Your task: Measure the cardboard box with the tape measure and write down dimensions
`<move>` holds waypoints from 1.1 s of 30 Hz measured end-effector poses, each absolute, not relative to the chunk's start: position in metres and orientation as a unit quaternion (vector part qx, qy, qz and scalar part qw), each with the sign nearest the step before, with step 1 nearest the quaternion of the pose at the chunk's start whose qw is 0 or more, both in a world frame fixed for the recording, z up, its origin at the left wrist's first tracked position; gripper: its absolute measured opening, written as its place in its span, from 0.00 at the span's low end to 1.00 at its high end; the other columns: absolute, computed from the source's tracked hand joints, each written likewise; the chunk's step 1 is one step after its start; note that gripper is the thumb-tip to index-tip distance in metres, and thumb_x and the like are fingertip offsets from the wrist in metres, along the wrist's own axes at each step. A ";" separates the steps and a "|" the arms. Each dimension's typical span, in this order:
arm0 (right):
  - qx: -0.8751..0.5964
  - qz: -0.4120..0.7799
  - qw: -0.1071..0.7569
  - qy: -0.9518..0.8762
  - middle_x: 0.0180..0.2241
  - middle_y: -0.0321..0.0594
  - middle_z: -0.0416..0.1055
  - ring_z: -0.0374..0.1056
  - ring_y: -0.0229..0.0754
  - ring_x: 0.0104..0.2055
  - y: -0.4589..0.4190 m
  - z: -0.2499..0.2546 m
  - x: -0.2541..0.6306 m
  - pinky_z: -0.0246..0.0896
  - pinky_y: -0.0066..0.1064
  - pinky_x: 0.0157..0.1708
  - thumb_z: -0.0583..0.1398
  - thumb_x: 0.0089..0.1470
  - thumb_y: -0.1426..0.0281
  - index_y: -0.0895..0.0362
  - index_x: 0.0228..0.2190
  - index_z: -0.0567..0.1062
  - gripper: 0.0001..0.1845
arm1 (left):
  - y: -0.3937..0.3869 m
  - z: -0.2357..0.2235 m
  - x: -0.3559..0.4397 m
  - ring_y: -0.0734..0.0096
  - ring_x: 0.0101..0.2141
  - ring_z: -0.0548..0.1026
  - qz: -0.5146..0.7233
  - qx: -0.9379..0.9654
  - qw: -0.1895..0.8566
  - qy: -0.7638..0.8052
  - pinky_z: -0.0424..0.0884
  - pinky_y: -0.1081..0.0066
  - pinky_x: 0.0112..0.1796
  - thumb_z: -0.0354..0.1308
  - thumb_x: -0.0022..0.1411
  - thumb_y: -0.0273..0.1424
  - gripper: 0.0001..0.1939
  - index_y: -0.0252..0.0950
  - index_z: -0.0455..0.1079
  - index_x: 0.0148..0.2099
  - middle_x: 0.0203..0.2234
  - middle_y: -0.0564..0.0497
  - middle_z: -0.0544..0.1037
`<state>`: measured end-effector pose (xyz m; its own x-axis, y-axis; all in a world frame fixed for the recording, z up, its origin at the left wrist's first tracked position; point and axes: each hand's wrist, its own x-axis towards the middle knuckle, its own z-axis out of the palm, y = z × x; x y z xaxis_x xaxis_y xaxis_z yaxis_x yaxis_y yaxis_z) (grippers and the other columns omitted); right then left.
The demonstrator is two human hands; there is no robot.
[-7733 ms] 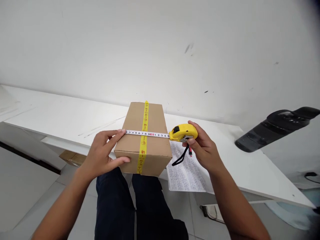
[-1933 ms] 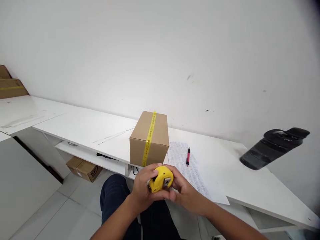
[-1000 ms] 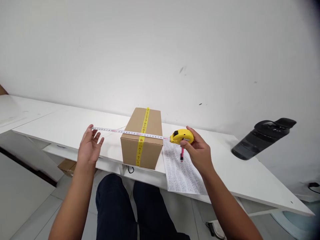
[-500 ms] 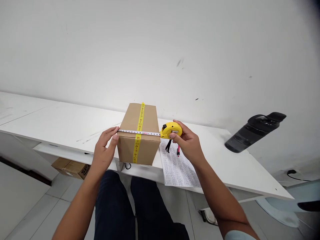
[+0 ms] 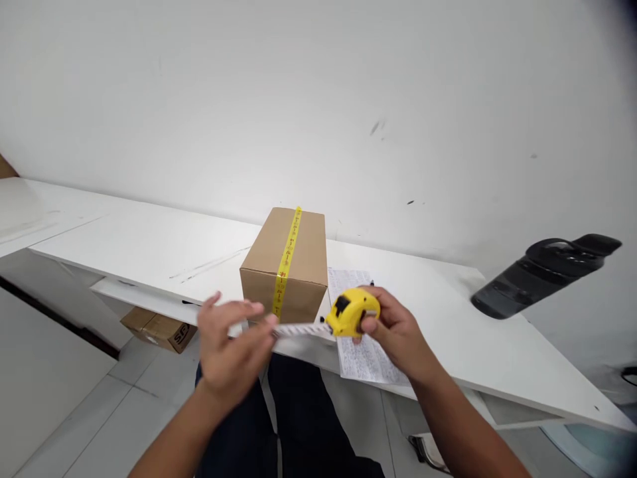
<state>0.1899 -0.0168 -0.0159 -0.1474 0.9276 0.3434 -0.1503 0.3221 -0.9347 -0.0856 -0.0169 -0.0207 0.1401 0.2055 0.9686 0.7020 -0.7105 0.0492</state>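
My right hand (image 5: 395, 328) is closed around a yellow tape measure (image 5: 352, 311), held in front of the cardboard box. A short stretch of its white blade (image 5: 301, 329) runs out to the left, blurred by motion. At the blade's free end are the fingertips of my left hand (image 5: 233, 345), thumb and a finger pinched there while the other fingers are raised. The brown cardboard box (image 5: 266, 239) sits shut on the table, with yellow printed packing tape (image 5: 287, 261) down its middle. Beneath my right hand, sheets of handwritten paper (image 5: 365, 358) lie partly covered.
A dark water bottle (image 5: 537, 275) stands on the right side of the white table (image 5: 413, 279). The white wall (image 5: 298, 99) rises behind. Another cardboard box (image 5: 159, 328) is below the table at left, beside my legs (image 5: 313, 418).
Both hands have lifted the tape measure off the box top and brought it down toward me. The blade between them is shorter. The box stays put while the view shifts slightly.
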 end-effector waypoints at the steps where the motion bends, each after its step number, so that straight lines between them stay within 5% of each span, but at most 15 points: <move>1: -0.318 0.511 0.541 -0.588 0.35 0.36 0.79 0.74 0.37 0.27 -0.025 -0.020 0.186 0.75 0.27 0.25 0.72 0.53 0.59 0.49 0.46 0.79 0.20 | -0.027 -0.026 -0.074 0.70 0.42 0.79 -0.563 -0.743 0.217 -0.288 0.64 0.53 0.63 0.69 0.61 0.29 0.10 0.45 0.76 0.44 0.39 0.54 0.80; 3: -0.308 0.549 0.520 -0.578 0.36 0.37 0.80 0.76 0.39 0.30 -0.038 -0.029 0.179 0.76 0.28 0.28 0.72 0.53 0.58 0.49 0.48 0.78 0.22 | -0.041 -0.037 -0.048 0.70 0.43 0.79 -0.552 -0.771 0.203 -0.246 0.62 0.55 0.65 0.67 0.64 0.36 0.10 0.43 0.73 0.46 0.39 0.53 0.80; 8: -0.354 0.495 0.614 -0.504 0.37 0.39 0.79 0.77 0.42 0.32 -0.038 -0.048 0.177 0.77 0.32 0.29 0.71 0.53 0.55 0.51 0.47 0.75 0.24 | -0.037 -0.049 0.002 0.54 0.59 0.71 -0.558 -0.750 0.204 -0.292 0.56 0.44 0.66 0.59 0.65 0.53 0.32 0.34 0.65 0.58 0.52 0.36 0.77; 14: -0.425 0.342 0.747 -0.380 0.40 0.37 0.76 0.75 0.38 0.32 -0.014 -0.063 0.195 0.75 0.33 0.31 0.67 0.55 0.50 0.52 0.43 0.71 0.24 | -0.005 -0.005 0.031 0.44 0.59 0.71 -0.413 -0.761 0.132 -0.483 0.38 0.28 0.67 0.63 0.66 0.35 0.20 0.39 0.70 0.59 0.54 0.40 0.78; 20: -0.464 0.337 0.731 -0.369 0.40 0.36 0.75 0.73 0.34 0.30 -0.001 -0.076 0.213 0.75 0.29 0.30 0.67 0.57 0.52 0.54 0.40 0.72 0.21 | 0.008 0.001 -0.021 0.52 0.58 0.74 -0.376 -0.796 0.075 -0.469 0.42 0.30 0.68 0.51 0.68 0.22 0.21 0.38 0.66 0.61 0.52 0.42 0.79; 27: -0.434 0.317 0.763 -0.360 0.42 0.39 0.76 0.75 0.38 0.38 0.000 -0.063 0.225 0.76 0.28 0.30 0.71 0.52 0.54 0.56 0.40 0.76 0.22 | 0.026 0.021 -0.153 0.60 0.55 0.75 -0.363 -0.799 -0.056 -0.476 0.73 0.57 0.57 0.47 0.66 0.25 0.22 0.41 0.66 0.60 0.57 0.45 0.74; 33: -0.438 0.299 0.748 -0.399 0.42 0.41 0.77 0.76 0.40 0.35 -0.006 -0.052 0.220 0.75 0.33 0.29 0.69 0.56 0.54 0.55 0.44 0.78 0.21 | 0.053 0.001 -0.177 0.55 0.64 0.66 -0.465 -0.716 0.047 -0.519 0.65 0.50 0.63 0.52 0.64 0.26 0.18 0.39 0.68 0.56 0.59 0.42 0.70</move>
<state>0.2205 -0.0060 -0.0518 0.5025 0.7968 0.3356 -0.0978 0.4381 -0.8936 -0.1766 0.0531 0.0014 0.0292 0.6989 0.7146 0.7869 -0.4569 0.4147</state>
